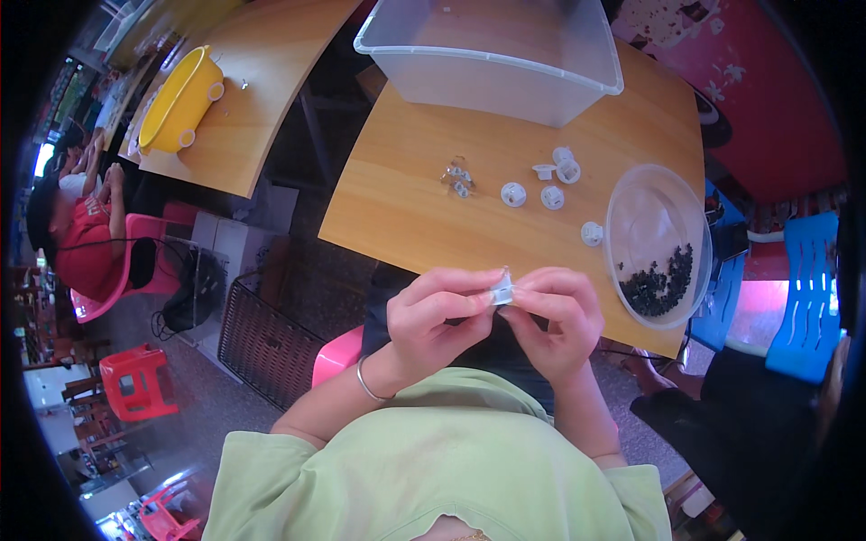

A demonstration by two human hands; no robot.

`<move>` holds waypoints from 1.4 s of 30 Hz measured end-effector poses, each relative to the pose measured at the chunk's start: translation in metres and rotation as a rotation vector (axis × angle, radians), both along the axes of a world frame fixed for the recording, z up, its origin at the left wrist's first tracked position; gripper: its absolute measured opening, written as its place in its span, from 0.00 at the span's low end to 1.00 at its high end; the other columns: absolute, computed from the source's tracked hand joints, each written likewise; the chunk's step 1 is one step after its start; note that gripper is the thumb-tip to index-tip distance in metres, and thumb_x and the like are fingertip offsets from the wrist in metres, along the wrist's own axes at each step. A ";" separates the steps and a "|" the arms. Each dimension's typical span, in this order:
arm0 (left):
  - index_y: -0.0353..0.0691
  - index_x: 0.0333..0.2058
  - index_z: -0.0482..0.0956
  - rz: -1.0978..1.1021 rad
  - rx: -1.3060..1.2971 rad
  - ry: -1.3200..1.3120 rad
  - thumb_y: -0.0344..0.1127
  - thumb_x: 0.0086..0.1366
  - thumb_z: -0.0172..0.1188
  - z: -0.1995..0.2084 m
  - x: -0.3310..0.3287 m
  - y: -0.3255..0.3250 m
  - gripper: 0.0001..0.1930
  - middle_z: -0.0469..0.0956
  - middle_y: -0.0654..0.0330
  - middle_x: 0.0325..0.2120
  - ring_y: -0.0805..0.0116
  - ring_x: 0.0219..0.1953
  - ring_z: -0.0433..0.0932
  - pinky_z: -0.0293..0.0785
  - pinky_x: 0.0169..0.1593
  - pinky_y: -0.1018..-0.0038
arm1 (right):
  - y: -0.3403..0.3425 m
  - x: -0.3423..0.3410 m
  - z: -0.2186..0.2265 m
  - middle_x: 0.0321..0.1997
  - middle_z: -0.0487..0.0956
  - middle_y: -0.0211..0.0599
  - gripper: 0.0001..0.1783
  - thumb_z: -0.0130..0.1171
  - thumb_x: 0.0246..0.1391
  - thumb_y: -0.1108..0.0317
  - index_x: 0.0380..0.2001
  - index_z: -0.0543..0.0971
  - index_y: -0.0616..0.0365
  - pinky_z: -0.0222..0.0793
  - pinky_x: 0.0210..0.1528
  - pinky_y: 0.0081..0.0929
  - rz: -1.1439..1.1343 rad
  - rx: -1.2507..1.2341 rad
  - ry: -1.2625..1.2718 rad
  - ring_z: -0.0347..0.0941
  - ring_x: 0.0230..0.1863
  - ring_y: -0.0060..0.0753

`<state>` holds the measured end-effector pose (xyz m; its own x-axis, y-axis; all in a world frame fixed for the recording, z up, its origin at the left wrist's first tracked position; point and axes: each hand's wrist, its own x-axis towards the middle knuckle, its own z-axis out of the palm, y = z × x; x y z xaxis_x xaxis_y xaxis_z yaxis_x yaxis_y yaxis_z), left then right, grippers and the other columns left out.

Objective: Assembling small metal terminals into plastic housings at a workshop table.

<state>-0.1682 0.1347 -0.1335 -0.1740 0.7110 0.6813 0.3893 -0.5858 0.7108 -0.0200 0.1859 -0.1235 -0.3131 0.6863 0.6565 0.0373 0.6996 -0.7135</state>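
Between my two hands, just in front of the table's near edge, is a small white plastic part [502,290]. My left hand [442,311] pinches its left side, and my right hand [555,316] grips it from the right with thumb and fingers. A bit of clear or shiny material sticks up at its top, too small to make out. Beyond the hands, several round white plastic pieces [552,197] lie scattered on the wooden table [397,194]. A little heap of clear and metallic bits [458,178] sits to their left.
A round clear tub [616,243] with many small black parts [658,287] stands at the table's right. A large translucent bin [496,86] is at the back. On another table at left stands a yellow wheeled basket [185,99]; a person in red [90,239] sits near it.
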 end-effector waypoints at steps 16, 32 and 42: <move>0.32 0.28 0.76 -0.064 -0.014 0.059 0.17 0.45 0.63 0.008 -0.002 -0.003 0.09 0.78 0.47 0.35 0.60 0.32 0.79 0.77 0.33 0.75 | -0.001 0.003 0.001 0.30 0.74 0.36 0.11 0.66 0.40 0.76 0.30 0.76 0.56 0.71 0.31 0.24 0.015 -0.083 0.003 0.74 0.30 0.33; 0.29 0.38 0.75 -0.377 -0.543 -0.727 0.20 0.60 0.53 0.006 0.004 0.007 0.07 0.74 0.55 0.38 0.71 0.39 0.77 0.77 0.43 0.78 | 0.009 0.005 0.004 0.32 0.74 0.34 0.08 0.61 0.47 0.78 0.33 0.76 0.65 0.73 0.35 0.17 0.049 -0.633 0.024 0.75 0.32 0.22; 0.28 0.37 0.76 -0.283 -0.461 -0.463 0.19 0.58 0.55 0.000 0.012 0.014 0.08 0.74 0.54 0.38 0.72 0.39 0.77 0.77 0.42 0.80 | 0.011 0.008 -0.002 0.32 0.75 0.35 0.06 0.61 0.47 0.78 0.30 0.75 0.67 0.73 0.36 0.17 0.060 -0.803 0.143 0.75 0.33 0.22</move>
